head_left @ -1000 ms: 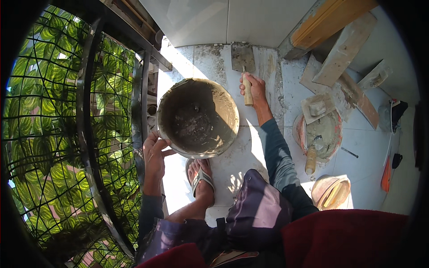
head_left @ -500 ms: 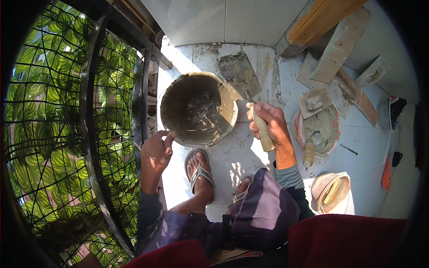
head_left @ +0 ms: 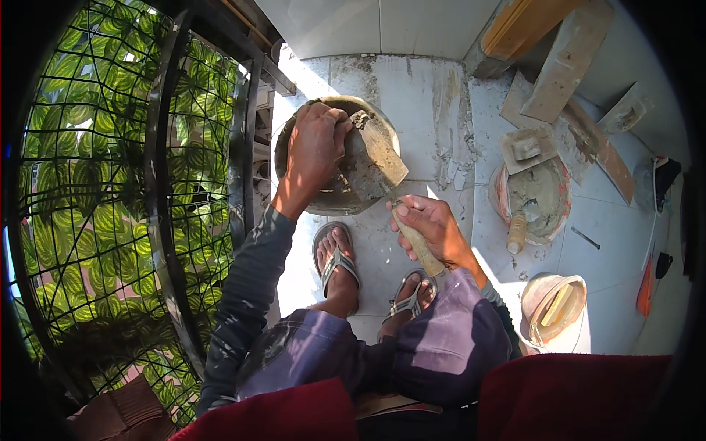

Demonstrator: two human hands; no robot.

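My right hand is wrapped round the pale wooden handle of a trowel. Its mortar-smeared blade tilts over the near right part of a round bucket, with one strip of it in bright sun. My left hand reaches over the bucket, its fingers curled at the far end of the blade, beside a lump of grey mortar. What the left fingertips grip, if anything, is hidden. Mortar coats the bucket's inside wall, and both hands cover part of its opening.
On the right, a mortar tub holds a wooden-handled tool, with a float on its rim. Boards lean behind. A small bucket stands nearer. A black metal grille runs along the left. Mortar streaks the white tiles.
My left hand has moved up and right, from beside the bucket to over it. The trowel blade has swung from the floor behind the bucket to above its opening.
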